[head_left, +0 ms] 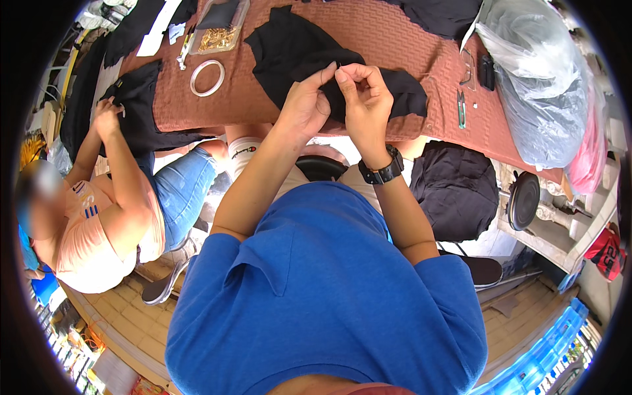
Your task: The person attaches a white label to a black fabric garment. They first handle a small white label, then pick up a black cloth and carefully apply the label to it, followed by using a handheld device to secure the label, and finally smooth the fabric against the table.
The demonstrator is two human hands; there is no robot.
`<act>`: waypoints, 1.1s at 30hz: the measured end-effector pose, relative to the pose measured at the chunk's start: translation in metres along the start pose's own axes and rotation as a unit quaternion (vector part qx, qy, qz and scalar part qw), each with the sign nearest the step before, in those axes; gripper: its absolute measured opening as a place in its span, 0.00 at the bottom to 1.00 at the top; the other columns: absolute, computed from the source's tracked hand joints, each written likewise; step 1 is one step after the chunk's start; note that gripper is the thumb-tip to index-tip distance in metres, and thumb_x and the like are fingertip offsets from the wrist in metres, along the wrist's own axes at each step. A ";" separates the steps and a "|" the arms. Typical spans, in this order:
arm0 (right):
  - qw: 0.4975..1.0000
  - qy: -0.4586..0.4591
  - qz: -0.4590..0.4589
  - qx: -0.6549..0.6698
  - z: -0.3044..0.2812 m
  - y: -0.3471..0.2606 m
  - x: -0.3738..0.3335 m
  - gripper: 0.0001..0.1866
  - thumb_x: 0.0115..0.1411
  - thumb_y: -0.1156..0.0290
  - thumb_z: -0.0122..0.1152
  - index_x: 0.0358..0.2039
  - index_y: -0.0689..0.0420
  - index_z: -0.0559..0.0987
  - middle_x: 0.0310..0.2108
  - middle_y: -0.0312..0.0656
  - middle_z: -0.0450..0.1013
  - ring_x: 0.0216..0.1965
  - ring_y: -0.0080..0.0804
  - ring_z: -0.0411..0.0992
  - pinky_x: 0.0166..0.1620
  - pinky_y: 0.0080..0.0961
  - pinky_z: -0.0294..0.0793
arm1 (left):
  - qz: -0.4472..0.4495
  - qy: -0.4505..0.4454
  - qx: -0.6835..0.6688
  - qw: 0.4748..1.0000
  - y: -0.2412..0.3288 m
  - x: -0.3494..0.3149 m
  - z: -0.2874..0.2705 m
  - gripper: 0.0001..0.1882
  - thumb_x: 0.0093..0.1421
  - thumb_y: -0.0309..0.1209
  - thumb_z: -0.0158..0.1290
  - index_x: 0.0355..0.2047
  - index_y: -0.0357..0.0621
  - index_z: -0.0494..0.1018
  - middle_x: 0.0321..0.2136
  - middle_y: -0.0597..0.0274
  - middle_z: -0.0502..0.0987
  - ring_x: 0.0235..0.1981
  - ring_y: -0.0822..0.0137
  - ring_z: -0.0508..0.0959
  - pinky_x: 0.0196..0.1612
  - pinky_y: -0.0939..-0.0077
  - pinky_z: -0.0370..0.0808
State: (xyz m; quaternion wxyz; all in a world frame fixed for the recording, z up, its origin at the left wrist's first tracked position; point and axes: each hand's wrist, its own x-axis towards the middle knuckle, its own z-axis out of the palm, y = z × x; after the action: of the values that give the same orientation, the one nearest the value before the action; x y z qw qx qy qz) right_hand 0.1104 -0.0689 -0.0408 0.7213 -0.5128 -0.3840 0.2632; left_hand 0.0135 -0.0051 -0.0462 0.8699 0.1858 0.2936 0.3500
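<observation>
"Fabric, that black piece: where does it lie?"

"Crumpled on the table, by the near edge. Both hands cover part of it, so I can't say which garment it is."

"How are they set?"

"Nearly touching, above it. The left hand pinches thumb toward forefinger, palm half turned up; the right hand pinches narrow as well. Something tiny and dark shows at the meeting fingertips, too small to name. A fine line like thread curves by the left palm."

"And to the right?"

"Green-handled snips, then eyeglasses farther back, faint against the cloth covering. A bulky plastic bag hides that corner; its contents are blurred."

"On the left?"

"A pale ring, near a clear container of gold-coloured bits, partly hidden under a dark flat piece. Beyond, a co-worker's hands are at more black cloth; their grip is hard to make out."
</observation>
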 end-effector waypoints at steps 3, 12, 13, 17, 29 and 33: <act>1.000 0.008 0.005 -0.009 -0.005 0.001 0.003 0.03 0.63 0.79 0.64 0.36 0.64 0.79 0.36 0.36 0.70 0.36 0.19 0.72 0.41 0.17 0.74 | -0.015 -0.083 -0.094 0.992 0.008 -0.005 0.010 0.14 0.66 0.37 0.57 0.40 0.36 0.77 0.40 0.59 0.80 0.44 0.70 0.80 0.48 0.77 0.78; 0.999 0.037 0.021 0.024 -0.007 0.004 -0.003 0.03 0.63 0.78 0.65 0.35 0.64 0.79 0.34 0.35 0.69 0.34 0.17 0.71 0.37 0.16 0.73 | 0.023 0.100 0.089 0.991 -0.006 0.001 0.022 0.14 0.63 0.38 0.63 0.33 0.38 0.79 0.31 0.67 0.79 0.34 0.80 0.77 0.39 0.83 0.74; 0.999 0.039 0.017 0.010 -0.008 0.002 -0.003 0.03 0.63 0.78 0.65 0.35 0.63 0.80 0.33 0.35 0.69 0.33 0.17 0.70 0.36 0.16 0.72 | 0.022 0.092 0.084 0.992 -0.007 0.002 0.019 0.15 0.63 0.39 0.64 0.33 0.37 0.78 0.32 0.65 0.79 0.37 0.80 0.76 0.44 0.81 0.72; 0.997 0.040 -0.029 -0.059 -0.008 -0.003 -0.003 0.03 0.60 0.78 0.68 0.34 0.62 0.82 0.29 0.34 0.68 0.28 0.17 0.68 0.32 0.17 0.70 | 0.028 0.063 0.067 0.995 -0.006 -0.005 0.017 0.21 0.63 0.43 0.64 0.34 0.33 0.77 0.35 0.61 0.78 0.43 0.77 0.74 0.55 0.74 0.69; 0.995 0.034 -0.044 -0.079 -0.009 -0.005 -0.004 0.05 0.61 0.79 0.68 0.38 0.64 0.83 0.31 0.30 0.67 0.32 0.14 0.66 0.36 0.12 0.68 | 0.062 0.082 0.143 0.984 0.000 -0.024 0.032 0.22 0.63 0.46 0.62 0.33 0.35 0.79 0.33 0.63 0.78 0.37 0.76 0.75 0.35 0.76 0.74; 0.992 0.051 -0.066 -0.090 -0.008 -0.006 -0.002 0.04 0.58 0.78 0.69 0.35 0.61 0.83 0.25 0.34 0.67 0.26 0.20 0.66 0.32 0.19 0.66 | 0.098 0.095 0.147 0.980 -0.005 -0.018 0.024 0.18 0.63 0.43 0.63 0.32 0.38 0.81 0.30 0.68 0.80 0.32 0.77 0.75 0.31 0.77 0.71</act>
State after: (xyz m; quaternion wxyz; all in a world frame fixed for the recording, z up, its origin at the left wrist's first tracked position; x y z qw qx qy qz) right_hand 0.1162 -0.0765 -0.0372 0.7064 -0.5621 -0.4020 0.1533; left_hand 0.0212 -0.0241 -0.0242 0.7630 0.3055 0.4032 0.4025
